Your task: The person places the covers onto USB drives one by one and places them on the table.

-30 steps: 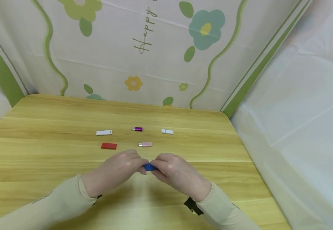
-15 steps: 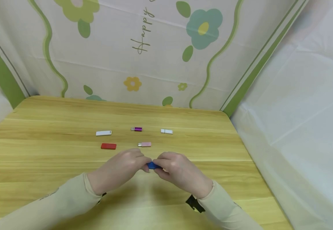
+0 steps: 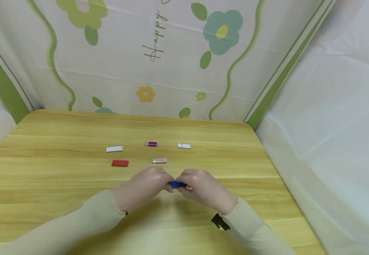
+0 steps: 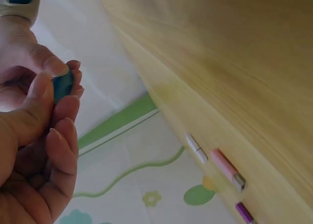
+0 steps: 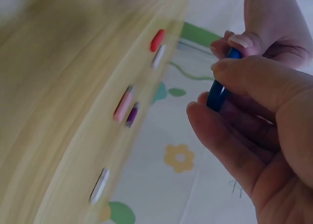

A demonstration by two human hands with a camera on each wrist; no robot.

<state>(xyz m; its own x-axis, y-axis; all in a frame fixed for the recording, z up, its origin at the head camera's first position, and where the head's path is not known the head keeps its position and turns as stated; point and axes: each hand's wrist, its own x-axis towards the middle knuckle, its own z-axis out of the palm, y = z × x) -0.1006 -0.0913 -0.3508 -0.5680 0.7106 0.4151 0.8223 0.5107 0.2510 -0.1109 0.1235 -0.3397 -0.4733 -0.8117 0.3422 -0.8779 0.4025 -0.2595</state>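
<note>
Above the front half of the wooden table, my left hand (image 3: 144,187) and right hand (image 3: 208,187) meet at a small blue USB stick (image 3: 176,185). The left thumb and fingers pinch one end, while those of the right pinch the other. In the right wrist view, the blue USB stick (image 5: 216,94) shows as a narrow bar; fingers cover most of its ends. Just beyond the hands lies a pink USB stick (image 3: 160,160) with a metal plug. Left of it is a flat red stick (image 3: 120,163).
Farther back on the table (image 3: 60,180) lie a white stick (image 3: 114,149), a purple USB stick (image 3: 151,144) and a white capped stick (image 3: 184,146). A flower-printed cloth (image 3: 114,71) hangs behind the table; white sheeting (image 3: 331,117) stands at the right.
Both hands have shifted a little to the right with the blue USB stick between them. The sticks on the table keep their places, and the view has shifted slightly.
</note>
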